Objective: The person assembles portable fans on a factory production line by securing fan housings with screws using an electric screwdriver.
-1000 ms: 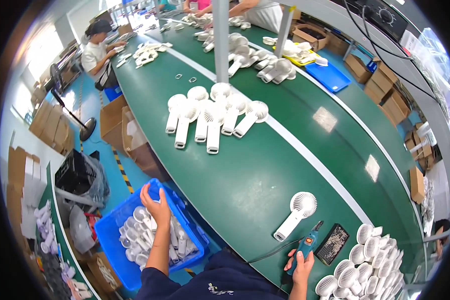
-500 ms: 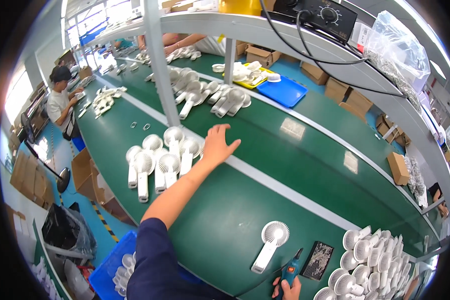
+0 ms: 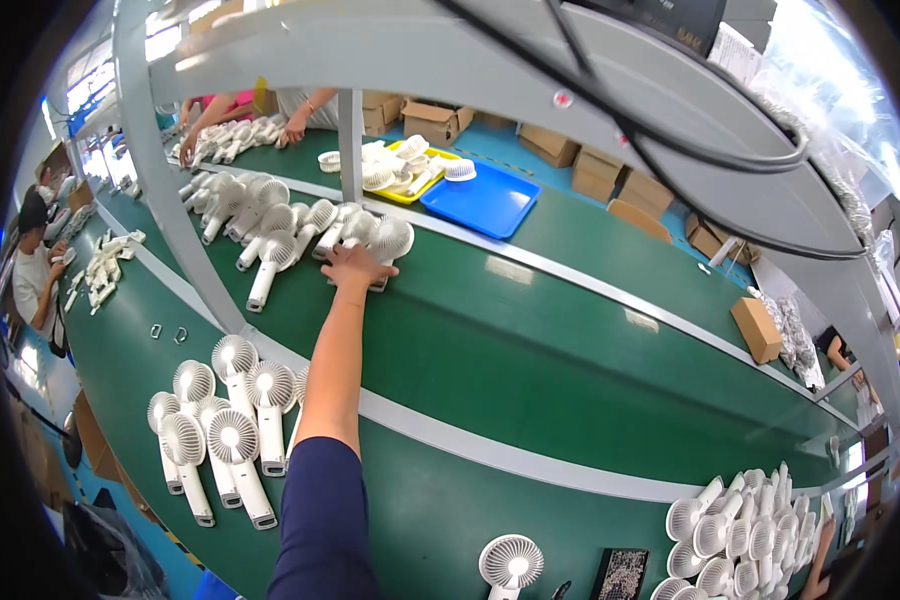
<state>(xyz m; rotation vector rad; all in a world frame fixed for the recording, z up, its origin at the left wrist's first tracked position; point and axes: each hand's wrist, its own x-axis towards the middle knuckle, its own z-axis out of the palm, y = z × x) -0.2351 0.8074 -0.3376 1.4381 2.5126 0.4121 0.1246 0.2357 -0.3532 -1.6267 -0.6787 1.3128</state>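
My left hand (image 3: 358, 267) reaches far forward onto the green belt, fingers spread with the thumb out to the right. It lies over the near side of a cluster of white handheld fans (image 3: 392, 238), touching them; some fingertips are hidden among the fans. My right hand is out of the picture; just the dark tip of the power screwdriver (image 3: 561, 590) shows at the lower edge. Beside it are a single white handheld fan (image 3: 511, 562) and a black tray of small screws (image 3: 620, 574).
White fans (image 3: 232, 436) stand grouped left of my forearm, and many more (image 3: 740, 530) are piled at the right. Across the belt are a yellow tray (image 3: 407, 196) and a blue tray (image 3: 482, 200). A grey post (image 3: 165, 170) and black cables (image 3: 660, 135) hang close. Other people work beyond.
My left hand has moved forward from above the near rail to the fans on the belt. The view has shifted, and my right hand with the screwdriver has dropped out at the bottom.
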